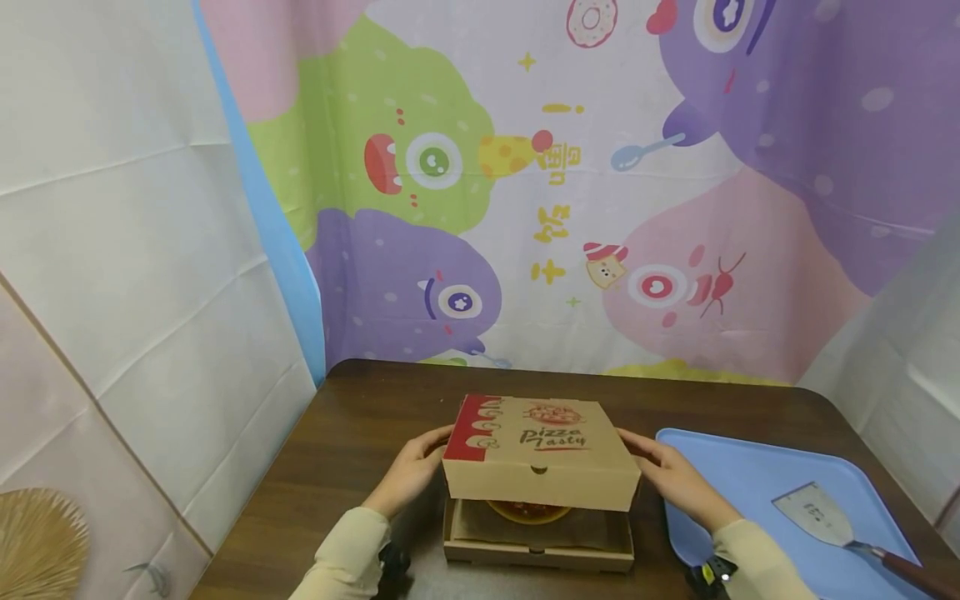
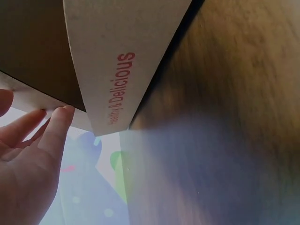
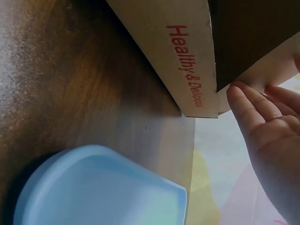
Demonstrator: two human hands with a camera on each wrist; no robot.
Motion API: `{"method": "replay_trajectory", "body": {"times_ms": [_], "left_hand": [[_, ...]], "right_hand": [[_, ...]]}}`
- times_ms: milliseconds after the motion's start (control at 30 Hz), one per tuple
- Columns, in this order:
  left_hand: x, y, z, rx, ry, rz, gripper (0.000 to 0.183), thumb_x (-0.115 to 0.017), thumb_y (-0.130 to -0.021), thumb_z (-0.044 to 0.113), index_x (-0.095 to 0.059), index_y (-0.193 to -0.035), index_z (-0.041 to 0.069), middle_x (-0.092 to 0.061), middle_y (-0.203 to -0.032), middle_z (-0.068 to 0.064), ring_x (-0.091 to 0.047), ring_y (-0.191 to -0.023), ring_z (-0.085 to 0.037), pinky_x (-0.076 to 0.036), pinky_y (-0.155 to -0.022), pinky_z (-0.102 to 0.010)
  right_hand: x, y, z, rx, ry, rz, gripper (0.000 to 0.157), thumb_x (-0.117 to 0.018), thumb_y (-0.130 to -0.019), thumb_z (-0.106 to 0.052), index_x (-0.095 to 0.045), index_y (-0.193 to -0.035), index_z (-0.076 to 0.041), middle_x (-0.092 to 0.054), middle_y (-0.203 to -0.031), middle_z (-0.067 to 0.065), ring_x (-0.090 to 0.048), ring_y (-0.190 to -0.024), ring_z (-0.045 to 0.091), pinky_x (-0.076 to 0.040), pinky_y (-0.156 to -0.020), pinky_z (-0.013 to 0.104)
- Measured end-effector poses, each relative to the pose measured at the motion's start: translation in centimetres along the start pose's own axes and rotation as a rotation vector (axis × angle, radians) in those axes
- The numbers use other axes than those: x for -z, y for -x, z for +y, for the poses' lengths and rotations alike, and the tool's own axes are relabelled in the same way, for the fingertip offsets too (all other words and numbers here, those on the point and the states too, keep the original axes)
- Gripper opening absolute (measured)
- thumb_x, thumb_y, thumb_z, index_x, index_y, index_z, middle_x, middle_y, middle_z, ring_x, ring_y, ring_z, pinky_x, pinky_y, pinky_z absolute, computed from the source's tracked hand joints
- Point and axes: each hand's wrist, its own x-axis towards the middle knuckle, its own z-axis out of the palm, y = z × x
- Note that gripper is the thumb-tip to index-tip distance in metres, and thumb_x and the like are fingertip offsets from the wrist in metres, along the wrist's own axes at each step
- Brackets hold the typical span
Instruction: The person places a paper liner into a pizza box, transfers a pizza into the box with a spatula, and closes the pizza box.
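A cardboard pizza box stands on the table, its printed lid (image 1: 558,437) partly raised above the base (image 1: 538,557). Through the front gap shows part of a round, yellow-edged pizza (image 1: 528,510) on brown paper; the lid hides the rest. My left hand (image 1: 411,473) touches the lid's left side with nearly straight fingers. On the opposite side, my right hand (image 1: 678,479) presses against the lid, its fingers (image 3: 248,105) extended along the lower edge. In the left wrist view, the fingertips (image 2: 63,112) meet the lid wall above the base's printed side.
To the right lies a blue tray (image 1: 720,467) holding a pizza server (image 1: 817,512) with a dark handle. The brown table (image 1: 330,467) reaches back to a cartoon-printed cloth (image 1: 547,333). A straw-like round object (image 1: 41,542) shows at far left.
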Motion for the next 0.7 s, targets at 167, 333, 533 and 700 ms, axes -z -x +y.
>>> {"method": "replay_trajectory", "body": {"times_ms": [167,333,533,700], "left_hand": [[0.1,0.6,0.3,0.007,0.014,0.012,0.042,-0.051,-0.101,0.014,-0.050,-0.140,-0.001,-0.058,-0.137,-0.018,-0.054,-0.128,-0.033,-0.042,-0.107,-0.053],[0.5,1.1,0.4,0.009,0.052,-0.022,0.045,-0.049,-0.102,0.021,-0.048,-0.142,-0.001,-0.056,-0.140,-0.019,-0.052,-0.131,-0.034,-0.041,-0.108,-0.052],[1.1,1.4,0.3,0.004,0.150,-0.141,0.056,-0.042,-0.105,0.031,-0.036,-0.148,-0.005,-0.043,-0.149,-0.025,-0.041,-0.138,-0.038,-0.037,-0.112,-0.050],[1.7,1.8,0.3,0.019,0.108,-0.234,0.059,-0.043,-0.104,0.033,-0.030,-0.153,0.003,-0.038,-0.154,-0.021,-0.035,-0.142,-0.038,-0.033,-0.114,-0.055]], "right_hand": [[0.1,0.8,-0.3,-0.004,0.023,0.002,0.055,-0.045,-0.104,-0.034,-0.037,-0.150,-0.005,-0.043,-0.150,0.019,-0.044,-0.135,0.037,-0.045,-0.101,0.037],[0.3,1.4,-0.7,-0.032,-0.050,-0.032,0.057,-0.046,-0.104,-0.035,-0.035,-0.152,-0.007,-0.040,-0.153,0.019,-0.050,-0.125,0.002,-0.047,-0.099,0.028],[0.6,2.1,-1.6,-0.015,-0.109,-0.080,0.056,-0.042,-0.106,-0.032,-0.031,-0.153,-0.004,-0.035,-0.155,0.022,-0.046,-0.136,0.027,-0.046,-0.105,0.039],[0.7,2.7,-1.8,-0.027,-0.019,-0.096,0.055,-0.048,-0.103,-0.030,-0.034,-0.152,-0.008,-0.038,-0.154,0.020,-0.042,-0.136,0.041,-0.048,-0.100,0.033]]}}
